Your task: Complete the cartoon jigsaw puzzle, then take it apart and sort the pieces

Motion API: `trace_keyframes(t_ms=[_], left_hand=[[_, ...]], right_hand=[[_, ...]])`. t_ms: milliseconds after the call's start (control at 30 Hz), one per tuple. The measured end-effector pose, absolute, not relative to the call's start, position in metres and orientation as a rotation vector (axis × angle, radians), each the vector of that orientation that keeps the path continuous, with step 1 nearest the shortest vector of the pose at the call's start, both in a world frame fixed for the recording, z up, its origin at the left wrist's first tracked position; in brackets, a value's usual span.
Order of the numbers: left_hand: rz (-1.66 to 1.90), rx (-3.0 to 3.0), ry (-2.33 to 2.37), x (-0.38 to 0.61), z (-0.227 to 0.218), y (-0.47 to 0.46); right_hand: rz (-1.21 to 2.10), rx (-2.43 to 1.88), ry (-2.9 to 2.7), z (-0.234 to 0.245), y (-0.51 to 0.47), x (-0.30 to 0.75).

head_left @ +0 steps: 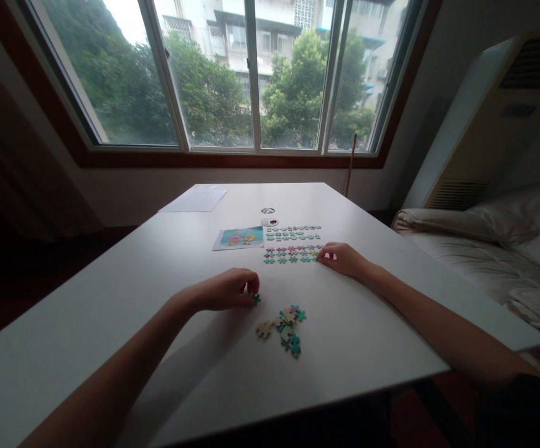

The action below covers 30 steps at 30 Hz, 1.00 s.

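Note:
My left hand (235, 289) is closed in a pinch on a green jigsaw puzzle piece (256, 299), just above the white table. To its right lies a loose pile of puzzle pieces (288, 330), some green and some showing a tan side. My right hand (339, 257) reaches to the right end of the laid-out rows of puzzle pieces (293, 254), its fingertips pinched at a piece in the lowest row that they mostly hide. Left of the rows lies a colourful picture sheet (239, 238) with cartoon figures on a blue-green ground.
Two small round objects (269, 222) lie behind the rows on the white table (111, 348). White paper (195, 199) rests at the far left corner. A pale sofa (484, 230) stands to the right, and a window (251, 149) is beyond the table.

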<state>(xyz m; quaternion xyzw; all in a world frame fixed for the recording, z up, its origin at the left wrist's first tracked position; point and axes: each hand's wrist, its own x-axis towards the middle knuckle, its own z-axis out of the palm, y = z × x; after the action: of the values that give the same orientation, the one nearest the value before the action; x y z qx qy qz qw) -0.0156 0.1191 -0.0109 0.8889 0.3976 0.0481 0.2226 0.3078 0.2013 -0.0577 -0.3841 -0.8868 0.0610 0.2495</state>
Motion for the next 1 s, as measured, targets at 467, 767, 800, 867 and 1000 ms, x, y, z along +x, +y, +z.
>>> trace_keyframes(t_ms=[467, 767, 800, 867, 1000], left_hand=[[0.793, 1.804, 1.028, 0.021, -0.022, 0.120], [0.860, 1.419, 1.040, 0.038, -0.031, 0.113], [0.859, 1.421, 1.032, 0.038, -0.032, 0.113], [0.855, 1.430, 1.015, 0.039, -0.032, 0.112], [0.845, 1.457, 1.000, 0.040, -0.030, 0.111]], right_hand=[[0.108, -0.761, -2.430, -0.040, 0.142, 0.252], [-0.052, -0.781, -2.327, -0.036, 0.120, 0.237], [-0.057, -0.779, -2.327, -0.036, 0.120, 0.238], [-0.067, -0.767, -2.331, -0.036, 0.120, 0.238], [-0.075, -0.732, -2.345, -0.035, 0.120, 0.238]])
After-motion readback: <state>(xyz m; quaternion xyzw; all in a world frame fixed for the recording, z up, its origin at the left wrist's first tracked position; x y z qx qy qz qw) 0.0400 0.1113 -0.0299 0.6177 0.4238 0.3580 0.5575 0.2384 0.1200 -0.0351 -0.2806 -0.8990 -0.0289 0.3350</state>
